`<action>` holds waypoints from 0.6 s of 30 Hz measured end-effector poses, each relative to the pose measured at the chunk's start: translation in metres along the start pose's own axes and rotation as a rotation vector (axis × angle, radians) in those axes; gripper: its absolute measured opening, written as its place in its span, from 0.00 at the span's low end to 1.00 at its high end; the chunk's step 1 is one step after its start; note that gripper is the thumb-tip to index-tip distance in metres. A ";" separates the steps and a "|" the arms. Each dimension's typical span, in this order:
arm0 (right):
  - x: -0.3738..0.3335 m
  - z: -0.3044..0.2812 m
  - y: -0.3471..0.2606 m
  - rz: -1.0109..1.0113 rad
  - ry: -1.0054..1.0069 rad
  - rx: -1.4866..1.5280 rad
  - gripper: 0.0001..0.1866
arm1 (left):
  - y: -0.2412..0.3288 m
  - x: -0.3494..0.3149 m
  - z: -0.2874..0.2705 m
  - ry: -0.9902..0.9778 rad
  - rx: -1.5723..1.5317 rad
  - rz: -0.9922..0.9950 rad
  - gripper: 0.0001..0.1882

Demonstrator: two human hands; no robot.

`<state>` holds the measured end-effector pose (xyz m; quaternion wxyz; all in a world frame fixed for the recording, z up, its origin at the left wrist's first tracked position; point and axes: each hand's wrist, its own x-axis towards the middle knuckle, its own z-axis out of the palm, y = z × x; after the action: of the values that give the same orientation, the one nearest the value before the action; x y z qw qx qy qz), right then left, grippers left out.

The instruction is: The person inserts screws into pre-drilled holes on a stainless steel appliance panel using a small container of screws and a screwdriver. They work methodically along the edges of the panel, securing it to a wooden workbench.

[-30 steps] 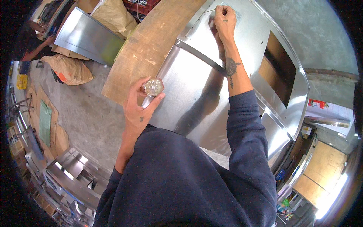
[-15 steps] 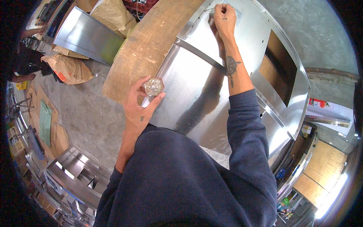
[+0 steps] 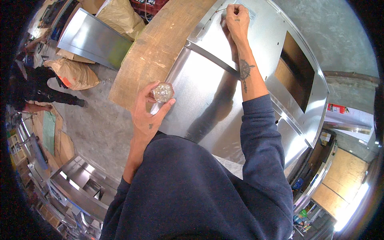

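A large shiny sheet-metal panel (image 3: pixel 176 114) lies in front of me, with folded ribs and a rectangular cutout. My left hand (image 3: pixel 146 116) is closed round a small faceted container (image 3: pixel 163 93) at the panel's left edge. Its inside looks clear and glistening, and I cannot make out the contents. At the panel's far end, my right hand (image 3: pixel 237 18) pinches a thin stick (image 3: pixel 221 11), whose tip points left towards the panel's rim. Most of the stick is hidden in the fingers. Beside that hand, a pale label (image 3: pixel 252 15) is stuck on the metal.
A curved wooden board (image 3: pixel 150 56) runs along the panel's left side. Further left are a brown paper sack (image 3: pixel 74 73), a metal sheet (image 3: pixel 90 38) and a person in dark clothes (image 3: pixel 38 86). Metal boxes (image 3: pixel 82 182) stand at lower left. A concrete wall (image 3: pixel 332 36) rises at right.
The person at far left has come further into view, with a leg stretched out over the floor. The tip of the stick has shifted slightly; both my hands keep nearly the same places.
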<state>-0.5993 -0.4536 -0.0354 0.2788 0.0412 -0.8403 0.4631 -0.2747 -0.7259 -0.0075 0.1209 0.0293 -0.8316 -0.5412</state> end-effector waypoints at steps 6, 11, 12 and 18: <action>0.000 -0.001 -0.001 0.026 -0.010 -0.006 0.20 | 0.001 0.000 0.000 -0.009 -0.014 0.001 0.32; 0.001 0.000 0.001 0.029 -0.010 -0.003 0.20 | 0.002 0.000 0.000 -0.012 -0.003 -0.010 0.32; 0.001 0.000 0.003 0.024 -0.002 0.013 0.20 | 0.002 0.000 0.000 -0.013 -0.005 -0.007 0.32; -0.001 0.000 0.003 0.005 0.005 0.009 0.20 | 0.003 0.000 -0.001 -0.004 0.006 0.014 0.32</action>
<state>-0.5994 -0.4521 -0.0376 0.2795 0.0391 -0.8376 0.4678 -0.2746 -0.7251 -0.0043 0.1230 0.0228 -0.8337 -0.5379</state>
